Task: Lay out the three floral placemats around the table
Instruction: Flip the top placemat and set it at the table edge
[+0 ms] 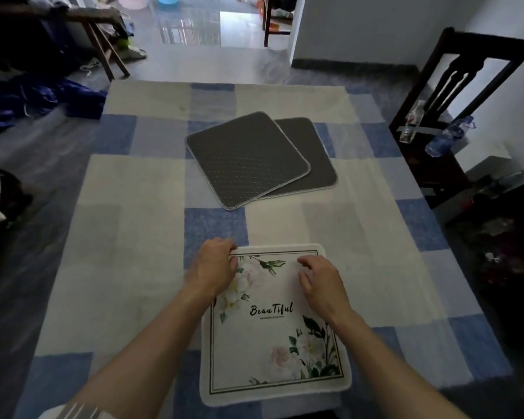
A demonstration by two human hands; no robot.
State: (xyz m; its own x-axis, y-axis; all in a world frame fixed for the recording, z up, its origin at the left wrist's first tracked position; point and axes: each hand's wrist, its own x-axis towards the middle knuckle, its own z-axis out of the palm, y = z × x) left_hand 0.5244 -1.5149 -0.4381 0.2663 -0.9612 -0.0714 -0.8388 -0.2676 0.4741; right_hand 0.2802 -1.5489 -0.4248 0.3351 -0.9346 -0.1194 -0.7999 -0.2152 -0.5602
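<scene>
Floral mat (pixel 273 337) lying face up at near table (pixel 127 267) edge, left hand (pixel 214 267) resting curled on its far left corner, right hand (pixel 321 285) hovering half open above it, gripping nothing, two mats (pixel 248 160) lying face down mid-table, overlapping.

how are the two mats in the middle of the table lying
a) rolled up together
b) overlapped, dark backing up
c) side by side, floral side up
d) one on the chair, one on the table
b: the upper mat lies partly across the lower mat, both showing their dark grey backing, while only the near placemat under the left hand and right hand shows flowers.
</scene>
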